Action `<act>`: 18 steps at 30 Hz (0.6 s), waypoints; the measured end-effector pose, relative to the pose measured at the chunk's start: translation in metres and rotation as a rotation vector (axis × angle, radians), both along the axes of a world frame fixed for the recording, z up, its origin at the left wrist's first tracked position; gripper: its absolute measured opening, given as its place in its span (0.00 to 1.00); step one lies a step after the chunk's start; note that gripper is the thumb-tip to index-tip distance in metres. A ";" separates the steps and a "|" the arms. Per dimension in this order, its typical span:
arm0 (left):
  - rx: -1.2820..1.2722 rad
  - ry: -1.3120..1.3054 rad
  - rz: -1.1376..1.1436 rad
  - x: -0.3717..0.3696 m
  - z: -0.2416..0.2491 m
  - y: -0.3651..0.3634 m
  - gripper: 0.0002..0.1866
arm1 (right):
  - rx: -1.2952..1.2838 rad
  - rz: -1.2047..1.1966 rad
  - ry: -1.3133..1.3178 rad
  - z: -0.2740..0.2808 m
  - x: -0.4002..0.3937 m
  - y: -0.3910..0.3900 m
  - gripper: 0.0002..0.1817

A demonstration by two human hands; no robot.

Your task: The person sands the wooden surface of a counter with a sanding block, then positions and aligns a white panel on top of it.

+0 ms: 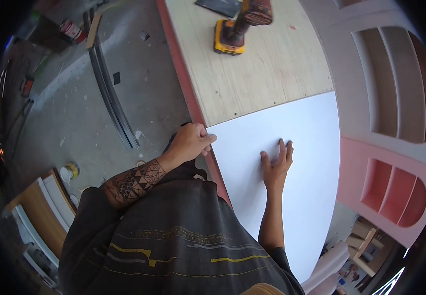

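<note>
A smooth white sheet (301,196) lies on the bench top, its far edge running across the pale wooden board (267,73). At the sheet's near left corner, my left hand (195,140) is closed, thumb and curled fingers pinching the edge; its fingertips are partly hidden. My right hand (277,164) rests on the white surface with fingers spread and nothing in them. Beyond both hands, a cordless drill (240,29) with a yellow battery stands on the wooden board.
A dark flat piece (220,7) lies behind the drill. Along the bench runs a reddish side edge (186,88). Long metal rails (107,88) lie on the grey floor to the left. White and pink shelf units (390,184) stand on the right.
</note>
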State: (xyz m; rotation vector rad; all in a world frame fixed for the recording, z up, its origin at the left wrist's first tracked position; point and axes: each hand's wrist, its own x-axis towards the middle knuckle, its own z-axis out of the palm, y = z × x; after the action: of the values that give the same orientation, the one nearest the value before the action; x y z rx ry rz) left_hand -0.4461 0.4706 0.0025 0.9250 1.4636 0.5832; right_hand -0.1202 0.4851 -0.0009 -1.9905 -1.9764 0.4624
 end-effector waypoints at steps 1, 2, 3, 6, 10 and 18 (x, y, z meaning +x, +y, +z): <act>0.002 0.026 0.039 0.001 0.002 0.000 0.18 | -0.019 -0.012 -0.018 0.003 -0.003 0.001 0.44; 0.006 0.050 0.074 0.002 0.004 0.001 0.18 | -0.037 -0.029 -0.035 0.004 -0.005 0.000 0.44; 0.018 0.035 0.109 0.002 0.000 0.000 0.17 | -0.042 -0.051 -0.021 0.002 -0.005 0.000 0.43; -0.090 -0.024 0.154 0.002 -0.002 -0.001 0.17 | -0.022 -0.080 0.011 -0.003 -0.007 -0.004 0.44; -0.098 0.030 0.082 0.008 0.004 0.012 0.15 | -0.043 -0.156 0.128 -0.002 -0.011 -0.006 0.45; -0.249 0.023 0.141 -0.003 -0.005 0.018 0.14 | -0.062 -0.195 0.179 0.003 -0.016 -0.007 0.45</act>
State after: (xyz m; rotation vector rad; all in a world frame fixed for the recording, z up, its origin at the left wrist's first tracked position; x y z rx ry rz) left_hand -0.4496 0.4891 -0.0025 0.6395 1.5905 0.4802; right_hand -0.1365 0.4780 0.0020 -2.0739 -1.6617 0.6365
